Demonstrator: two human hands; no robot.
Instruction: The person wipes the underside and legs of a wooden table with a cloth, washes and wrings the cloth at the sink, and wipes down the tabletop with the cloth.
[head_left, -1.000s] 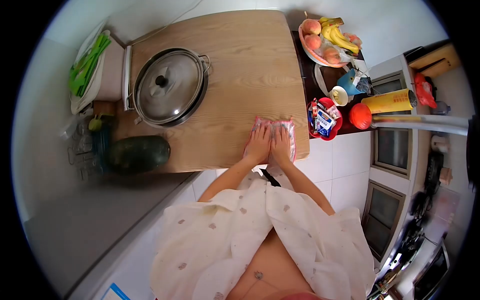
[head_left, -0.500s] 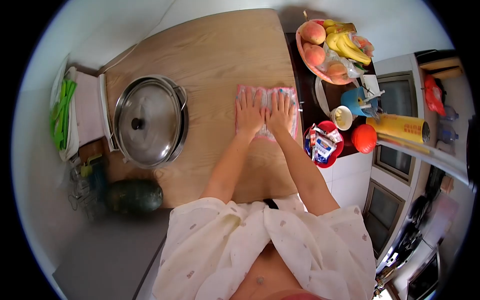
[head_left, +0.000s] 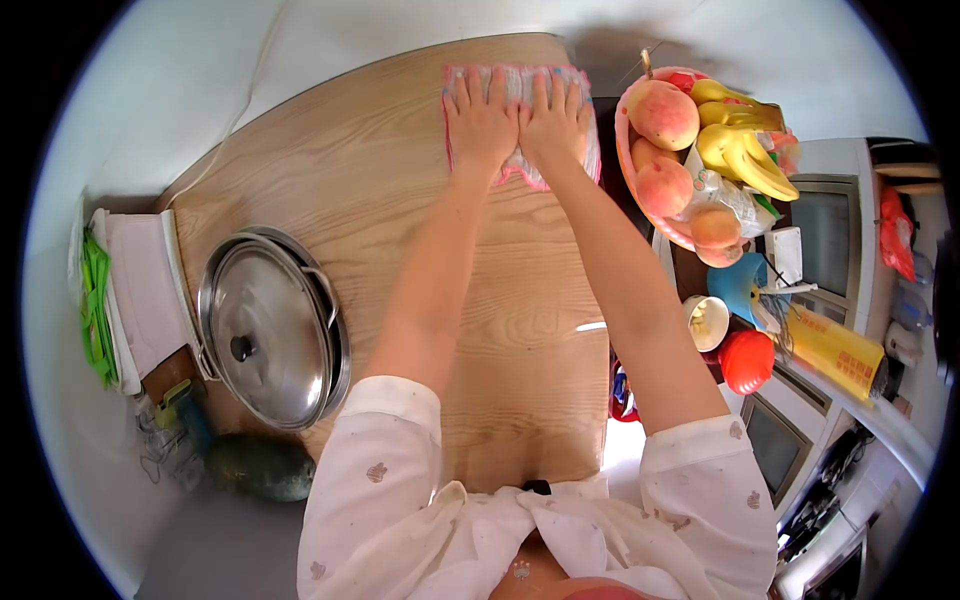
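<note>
A pink-edged, light patterned cloth (head_left: 515, 170) lies spread on the wooden table (head_left: 400, 215) near its far edge. Flat on its left half rests my left hand (head_left: 482, 125), fingers stretched out and pointing away from me. My right hand (head_left: 553, 125) lies beside it on the cloth's right half, fingers also extended. The thumbs are close together near the middle. Both arms reach far forward over the wood.
At left are a lidded steel pan (head_left: 270, 335), a dark green watermelon (head_left: 260, 467) and a pink box (head_left: 147, 285). To the right stand a fruit basket (head_left: 625, 150), a white cup (head_left: 706, 323), a red lidded container (head_left: 746, 361) and a blue container (head_left: 738, 285).
Both hands and the cloth have moved from the table's near edge to its far edge, with the arms now stretched out. The camera view has shifted forward too.
</note>
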